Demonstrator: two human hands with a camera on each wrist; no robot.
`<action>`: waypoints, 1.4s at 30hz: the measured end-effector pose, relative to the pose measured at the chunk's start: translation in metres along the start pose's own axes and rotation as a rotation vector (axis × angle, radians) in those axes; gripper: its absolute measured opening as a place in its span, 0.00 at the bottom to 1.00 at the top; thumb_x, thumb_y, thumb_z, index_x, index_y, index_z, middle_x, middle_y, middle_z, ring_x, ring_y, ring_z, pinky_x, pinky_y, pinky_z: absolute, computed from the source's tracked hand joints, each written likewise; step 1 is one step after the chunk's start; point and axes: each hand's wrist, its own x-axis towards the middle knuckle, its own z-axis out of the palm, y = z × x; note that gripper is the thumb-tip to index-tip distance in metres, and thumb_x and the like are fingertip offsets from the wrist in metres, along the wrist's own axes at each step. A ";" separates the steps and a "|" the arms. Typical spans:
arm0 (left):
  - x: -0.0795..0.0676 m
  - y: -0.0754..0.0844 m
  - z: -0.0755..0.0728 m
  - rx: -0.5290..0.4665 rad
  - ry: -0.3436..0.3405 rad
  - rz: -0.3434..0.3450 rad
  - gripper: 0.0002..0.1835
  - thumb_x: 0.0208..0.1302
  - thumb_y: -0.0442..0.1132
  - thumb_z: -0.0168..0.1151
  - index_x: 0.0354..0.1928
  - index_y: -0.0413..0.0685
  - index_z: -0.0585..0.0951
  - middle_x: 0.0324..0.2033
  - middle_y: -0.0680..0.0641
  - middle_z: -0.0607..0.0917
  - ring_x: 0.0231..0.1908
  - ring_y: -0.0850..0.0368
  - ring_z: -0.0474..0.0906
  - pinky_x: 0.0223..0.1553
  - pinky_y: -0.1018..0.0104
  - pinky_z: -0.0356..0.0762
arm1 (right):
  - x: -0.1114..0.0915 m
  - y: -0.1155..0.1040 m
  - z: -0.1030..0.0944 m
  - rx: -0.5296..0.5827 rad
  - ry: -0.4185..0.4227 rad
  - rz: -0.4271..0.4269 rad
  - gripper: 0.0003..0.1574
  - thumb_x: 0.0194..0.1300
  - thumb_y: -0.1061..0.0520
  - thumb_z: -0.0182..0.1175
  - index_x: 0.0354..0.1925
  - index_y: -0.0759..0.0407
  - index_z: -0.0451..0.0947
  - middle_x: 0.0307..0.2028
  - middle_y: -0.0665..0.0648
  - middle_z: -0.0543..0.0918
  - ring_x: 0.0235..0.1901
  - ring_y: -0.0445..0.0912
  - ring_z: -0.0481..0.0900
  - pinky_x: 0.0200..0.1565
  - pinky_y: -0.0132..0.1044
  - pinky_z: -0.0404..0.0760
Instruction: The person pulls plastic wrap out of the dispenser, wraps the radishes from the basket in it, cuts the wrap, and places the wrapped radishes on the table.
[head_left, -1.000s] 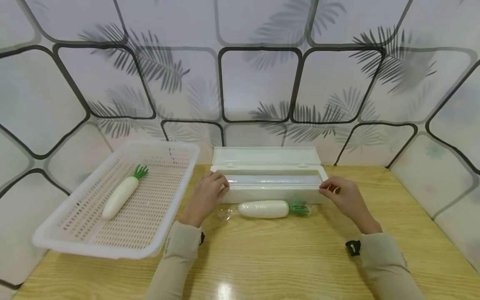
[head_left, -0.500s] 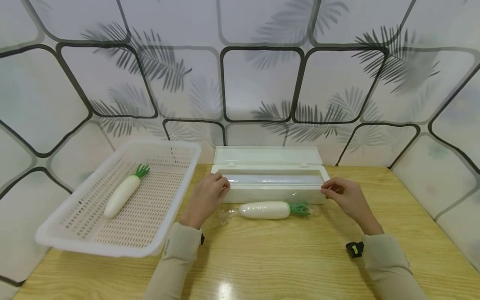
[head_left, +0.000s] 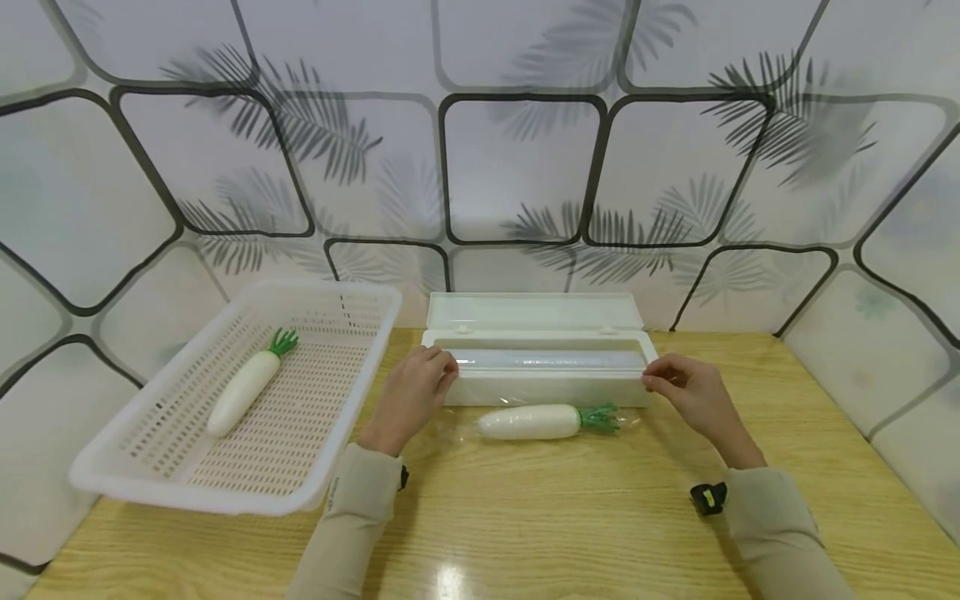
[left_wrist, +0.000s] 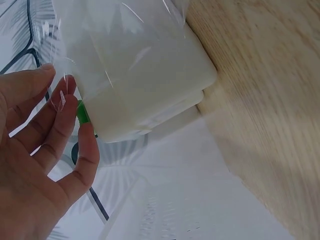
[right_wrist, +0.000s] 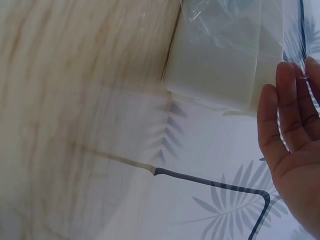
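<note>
A white cling film dispenser box (head_left: 547, 389) stands at the back with its lid (head_left: 534, 312) raised and a film roll (head_left: 551, 358) inside. At its left front corner my left hand (head_left: 411, 392) pinches the edge of clear cling film (left_wrist: 62, 102) between thumb and fingers. My right hand (head_left: 697, 400) pinches the film's other corner at the right front corner; the right wrist view shows the film (right_wrist: 215, 20) over the box front. Just in front lies a white radish (head_left: 531, 422) with green leaves, wrapped in clear film, touched by neither hand.
To the left a white perforated plastic basket (head_left: 176, 498) holds an unwrapped white radish (head_left: 243, 393). The wooden table (head_left: 555, 517) meets a patterned wall (head_left: 517, 175) close behind the box. A wrist camera (head_left: 708, 498) shows at the right wrist.
Both hands stay at the box corners, still pinching the film. The wrapped radish and the loose film around it have shifted very slightly toward the front of the table.
</note>
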 end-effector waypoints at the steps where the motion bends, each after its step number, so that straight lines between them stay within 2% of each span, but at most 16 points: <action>1: 0.000 0.000 0.000 0.003 -0.002 0.003 0.04 0.60 0.26 0.71 0.32 0.39 0.84 0.31 0.46 0.84 0.32 0.50 0.79 0.35 0.59 0.80 | 0.000 0.000 0.000 0.003 -0.005 0.002 0.08 0.60 0.77 0.65 0.35 0.69 0.82 0.29 0.58 0.85 0.28 0.33 0.79 0.31 0.23 0.77; 12: -0.006 0.002 -0.004 0.062 0.003 0.054 0.04 0.59 0.27 0.72 0.31 0.41 0.85 0.29 0.48 0.83 0.30 0.51 0.77 0.31 0.61 0.79 | -0.002 -0.005 -0.004 0.004 -0.072 0.001 0.03 0.63 0.73 0.65 0.37 0.71 0.82 0.32 0.54 0.85 0.31 0.34 0.79 0.34 0.24 0.79; 19: -0.013 0.006 -0.008 0.075 0.013 0.097 0.06 0.57 0.26 0.73 0.30 0.41 0.84 0.29 0.48 0.83 0.28 0.52 0.78 0.29 0.62 0.78 | -0.008 -0.004 -0.010 0.029 -0.117 -0.009 0.05 0.63 0.74 0.64 0.38 0.70 0.83 0.34 0.50 0.85 0.33 0.33 0.80 0.35 0.24 0.79; 27: -0.024 0.012 -0.012 0.109 0.006 0.154 0.07 0.57 0.27 0.74 0.30 0.43 0.84 0.28 0.50 0.82 0.29 0.52 0.78 0.26 0.63 0.75 | -0.014 0.003 -0.012 0.065 -0.149 -0.044 0.08 0.61 0.77 0.64 0.38 0.70 0.83 0.34 0.51 0.85 0.34 0.34 0.80 0.35 0.24 0.79; 37: -0.034 0.020 -0.016 0.108 -0.031 0.227 0.10 0.53 0.29 0.77 0.32 0.45 0.83 0.32 0.50 0.84 0.34 0.54 0.79 0.31 0.62 0.76 | -0.019 0.010 -0.016 0.077 -0.206 -0.087 0.14 0.58 0.79 0.64 0.37 0.64 0.84 0.35 0.55 0.86 0.36 0.35 0.81 0.36 0.28 0.80; 42: -0.040 0.021 -0.016 0.131 -0.080 0.242 0.10 0.53 0.30 0.77 0.32 0.46 0.83 0.33 0.50 0.84 0.35 0.54 0.77 0.33 0.63 0.76 | -0.020 0.010 -0.016 0.098 -0.234 -0.121 0.16 0.57 0.79 0.65 0.35 0.61 0.84 0.37 0.52 0.86 0.36 0.35 0.82 0.36 0.29 0.82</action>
